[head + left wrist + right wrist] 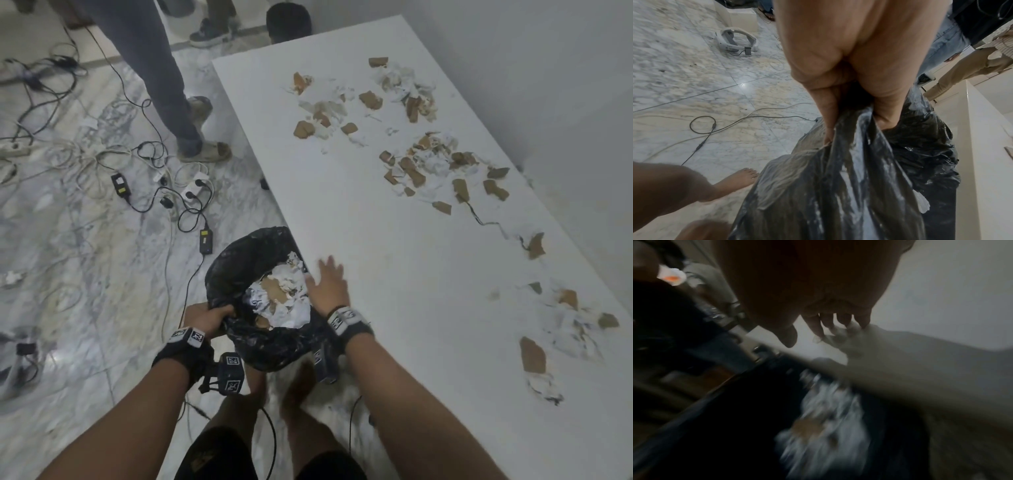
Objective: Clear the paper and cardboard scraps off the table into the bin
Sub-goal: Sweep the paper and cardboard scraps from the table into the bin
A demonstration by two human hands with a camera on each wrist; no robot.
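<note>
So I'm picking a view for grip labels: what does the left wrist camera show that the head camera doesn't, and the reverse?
Only the left wrist view shows the left hand close up, its fingers bunching the black plastic bin bag. Only the head view shows the white table, the torn paper and brown cardboard scraps on it, and the open right hand. Both show the bag gripped at its rim.

A bare indoor workroom, seemingly set up for recording: marble floor [85, 246] strewn with cables [147, 164], chargers [205, 241] and a power strip [15, 149]; a headset [735, 41] lying on the tiles; a plain white table [394, 274] against white walls [548, 85]; onlookers' legs [164, 85] nearby.
</note>
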